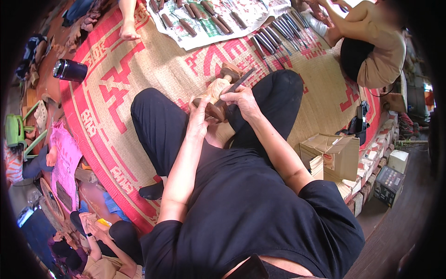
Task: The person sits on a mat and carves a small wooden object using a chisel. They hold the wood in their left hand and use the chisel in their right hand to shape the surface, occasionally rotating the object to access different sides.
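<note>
My left hand (199,111) is closed around the lower side of a carved wooden figure (217,88), held between my bent knees. The figure is pale in the middle and darker brown at both ends. In my right hand (242,100) is a slim dark carving tool (245,78), its long end slanting up and to the right. The right fingers press close against the carving. The tool's other end is hidden by the hand and the wood, so its exact kind cannot be made out.
Ahead, wooden-handled carving tools (218,24) lie on a white sheet (193,43). More dark-handled chisels (274,37) rest on the red-patterned mat (111,88). A black flask (69,69) stands left; a cardboard box (339,153) sits right. People sit around, one (381,51) at upper right.
</note>
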Demonstrator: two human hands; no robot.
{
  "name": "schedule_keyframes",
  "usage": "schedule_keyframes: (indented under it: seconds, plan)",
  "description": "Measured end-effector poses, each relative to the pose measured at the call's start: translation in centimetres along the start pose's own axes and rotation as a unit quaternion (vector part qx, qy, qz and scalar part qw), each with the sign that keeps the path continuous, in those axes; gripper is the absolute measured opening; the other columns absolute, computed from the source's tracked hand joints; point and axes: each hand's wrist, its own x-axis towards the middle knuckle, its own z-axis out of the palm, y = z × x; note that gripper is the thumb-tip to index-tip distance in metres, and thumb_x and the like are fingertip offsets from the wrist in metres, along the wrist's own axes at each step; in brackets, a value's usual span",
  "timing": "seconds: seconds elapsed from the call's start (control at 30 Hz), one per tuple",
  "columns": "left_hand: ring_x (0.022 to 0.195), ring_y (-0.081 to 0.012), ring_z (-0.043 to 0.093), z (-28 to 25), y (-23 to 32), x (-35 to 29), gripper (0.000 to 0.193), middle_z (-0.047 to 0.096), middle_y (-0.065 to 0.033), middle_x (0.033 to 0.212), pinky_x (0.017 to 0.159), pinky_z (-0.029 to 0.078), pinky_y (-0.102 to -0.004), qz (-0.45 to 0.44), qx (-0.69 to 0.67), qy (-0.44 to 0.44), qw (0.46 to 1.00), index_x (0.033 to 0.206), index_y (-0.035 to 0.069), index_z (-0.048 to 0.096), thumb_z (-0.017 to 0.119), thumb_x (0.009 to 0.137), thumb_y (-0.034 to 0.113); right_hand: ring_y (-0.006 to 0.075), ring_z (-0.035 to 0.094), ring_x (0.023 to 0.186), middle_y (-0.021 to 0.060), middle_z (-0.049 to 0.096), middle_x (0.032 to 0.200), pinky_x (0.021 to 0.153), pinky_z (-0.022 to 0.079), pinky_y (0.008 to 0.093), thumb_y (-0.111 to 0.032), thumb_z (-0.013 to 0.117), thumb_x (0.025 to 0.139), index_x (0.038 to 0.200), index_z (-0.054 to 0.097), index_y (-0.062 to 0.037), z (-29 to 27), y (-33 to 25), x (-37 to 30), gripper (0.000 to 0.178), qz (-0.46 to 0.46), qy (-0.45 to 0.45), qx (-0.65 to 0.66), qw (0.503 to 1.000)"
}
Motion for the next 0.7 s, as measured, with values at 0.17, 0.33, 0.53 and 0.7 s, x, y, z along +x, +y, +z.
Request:
schedule_keyframes:
  seconds: [0.17, 0.33, 0.53, 0.7]
  plan:
    - [0.092, -0.0286, 0.059, -0.2, 0.3, 0.1, 0.063, 0.046, -0.0142, 0.112, 0.055, 0.057, -0.0422, 0.004, -0.003, -0.014, 1.000, 0.121, 0.015, 0.030, 0.071, 0.078, 0.036, 0.0107, 0.058, 0.061, 0.0040, 0.064, 0.072, 0.057, 0.045, 0.0215, -0.001, 0.070, 0.072, 0.079, 0.065, -0.0015, -0.3, 0.4, 0.6, 0.009, -0.005, 0.017, 0.023, 1.000]
    - [0.099, -0.0286, 0.056, -0.1, 0.1, 0.0, 0.069, 0.043, -0.0146, 0.117, 0.058, 0.057, -0.0431, 0.010, -0.006, 0.000, 1.000, 0.126, 0.016, 0.027, 0.072, 0.077, 0.035, 0.0094, 0.052, 0.051, 0.0034, 0.061, 0.062, 0.045, 0.036, 0.0228, -0.002, 0.071, 0.068, 0.070, 0.063, -0.0027, 0.1, -0.5, 1.0, 0.009, -0.045, 0.054, 0.072, 0.995]
    - [0.109, -0.0315, 0.050, 0.7, 0.5, -0.8, 0.088, 0.038, -0.0173, 0.126, 0.066, 0.055, -0.0478, 0.020, 0.013, -0.013, 1.000, 0.138, 0.019, 0.013, 0.074, 0.076, 0.034, 0.0104, 0.056, 0.057, 0.0050, 0.064, 0.069, 0.056, 0.045, 0.0218, -0.003, 0.073, 0.068, 0.079, 0.065, -0.0009, -0.6, 0.4, 1.5, 0.014, -0.039, 0.047, 0.001, 0.998]
    - [0.113, -0.0328, 0.047, 0.3, 0.5, -0.5, 0.087, 0.036, -0.0165, 0.130, 0.071, 0.052, -0.0529, 0.019, 0.010, -0.013, 1.000, 0.142, 0.020, 0.013, 0.070, 0.079, 0.040, 0.0102, 0.057, 0.058, 0.0055, 0.064, 0.068, 0.057, 0.045, 0.0220, -0.004, 0.072, 0.070, 0.078, 0.065, -0.0010, 0.2, -0.7, 0.5, 0.011, 0.000, 0.028, 0.003, 1.000]
